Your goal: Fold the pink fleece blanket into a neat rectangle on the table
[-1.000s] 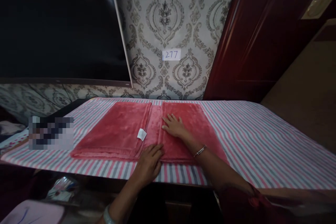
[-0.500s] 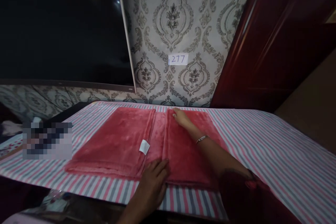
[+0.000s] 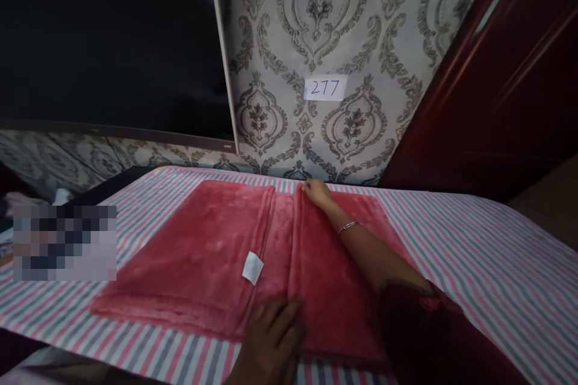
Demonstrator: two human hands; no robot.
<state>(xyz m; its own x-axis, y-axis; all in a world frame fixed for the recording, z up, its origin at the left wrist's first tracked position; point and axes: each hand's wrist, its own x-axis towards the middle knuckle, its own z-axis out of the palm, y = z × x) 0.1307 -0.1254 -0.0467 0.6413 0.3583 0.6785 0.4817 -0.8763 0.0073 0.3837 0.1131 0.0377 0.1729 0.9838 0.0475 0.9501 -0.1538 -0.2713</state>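
Note:
A coral-red plush blanket [image 3: 194, 246] lies on the striped cloth, its left and right sides folded inward with a narrow gap between them. On the inner edge of the left fold sits a white tag [image 3: 252, 268]. At the far end of the right fold, my right hand [image 3: 318, 194] pinches the corner with its fingers closed; a silver bracelet [image 3: 349, 227] circles that wrist. My left hand [image 3: 271, 340] is at the near end of the same fold, its fingers bent over the blanket's edge and its thumb side partly hidden.
Pink, grey and white striped cloth [image 3: 456, 240] covers the table. Behind it stand a large dark screen [image 3: 108, 42], a patterned wall with a paper marked 277 [image 3: 325, 88], and a dark red wooden panel [image 3: 487, 96]. A blurred-out patch covers something at the left.
My view has shifted and come slightly closer. My right hand's fingers have curled in on the right fold's far corner. My left hand stays at the near edge, and the blanket's folds look the same.

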